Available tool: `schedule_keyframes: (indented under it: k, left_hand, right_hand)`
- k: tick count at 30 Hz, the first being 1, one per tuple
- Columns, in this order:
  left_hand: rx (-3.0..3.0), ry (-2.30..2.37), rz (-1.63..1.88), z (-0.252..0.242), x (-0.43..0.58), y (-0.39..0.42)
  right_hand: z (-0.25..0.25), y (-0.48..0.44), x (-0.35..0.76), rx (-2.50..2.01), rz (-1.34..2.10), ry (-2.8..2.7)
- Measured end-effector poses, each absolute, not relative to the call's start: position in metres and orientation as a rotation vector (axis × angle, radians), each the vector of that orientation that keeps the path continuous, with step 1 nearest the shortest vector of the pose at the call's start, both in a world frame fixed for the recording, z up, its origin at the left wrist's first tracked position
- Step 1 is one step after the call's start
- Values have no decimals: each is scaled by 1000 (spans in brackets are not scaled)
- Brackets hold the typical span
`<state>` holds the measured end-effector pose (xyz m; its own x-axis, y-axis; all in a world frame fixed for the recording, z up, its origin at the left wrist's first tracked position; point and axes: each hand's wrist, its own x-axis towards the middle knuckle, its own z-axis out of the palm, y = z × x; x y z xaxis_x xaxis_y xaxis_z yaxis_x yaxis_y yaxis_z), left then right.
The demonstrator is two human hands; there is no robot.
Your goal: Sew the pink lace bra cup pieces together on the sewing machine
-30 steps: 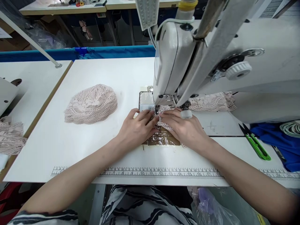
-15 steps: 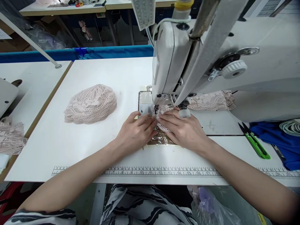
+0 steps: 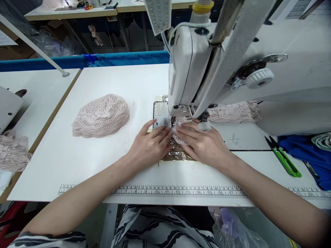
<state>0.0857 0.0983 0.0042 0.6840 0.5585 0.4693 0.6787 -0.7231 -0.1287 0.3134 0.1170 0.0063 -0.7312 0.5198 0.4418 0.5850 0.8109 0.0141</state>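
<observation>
Both my hands rest on a small piece of pink lace (image 3: pixel 179 139) lying under the needle of a white sewing machine (image 3: pixel 232 65). My left hand (image 3: pixel 150 146) lies flat with its fingers stretched toward the presser foot, pressing the lace's left edge. My right hand (image 3: pixel 204 144) presses the lace from the right, fingers extended and close together, fingertips at the needle. Sewn lace (image 3: pixel 232 112) trails out behind the machine to the right. A brown taped patch (image 3: pixel 178 155) shows between my hands.
A stack of pink lace pieces (image 3: pixel 101 117) sits on the white table (image 3: pixel 77 162) to the left. More lace (image 3: pixel 12 151) lies on the neighbouring table. Green thread snips (image 3: pixel 284 160) and blue cloth (image 3: pixel 307 151) lie at the right. A printed ruler (image 3: pixel 178 190) runs along the front edge.
Both hands have crept slightly toward the needle with the lace; less lace shows in front of the presser foot.
</observation>
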Motion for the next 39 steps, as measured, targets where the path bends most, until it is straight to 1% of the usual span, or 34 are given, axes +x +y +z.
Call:
schedule_keyframes:
  k: [9, 16, 30, 39]
  left_hand:
    - [-2615, -1011, -567, 3, 85, 102]
    - [-2615, -1013, -533, 2, 85, 106]
    - [-2700, -1068, -594, -1, 83, 112]
    - [-2650, -1047, -589, -2, 84, 112]
  right_hand:
    - [3, 121, 313, -864, -301, -2553]
    - [4, 124, 313, -897, -301, -2555]
    - [1, 131, 311, -943, -313, -2556]
    - [2, 130, 312, -963, -314, -2567]
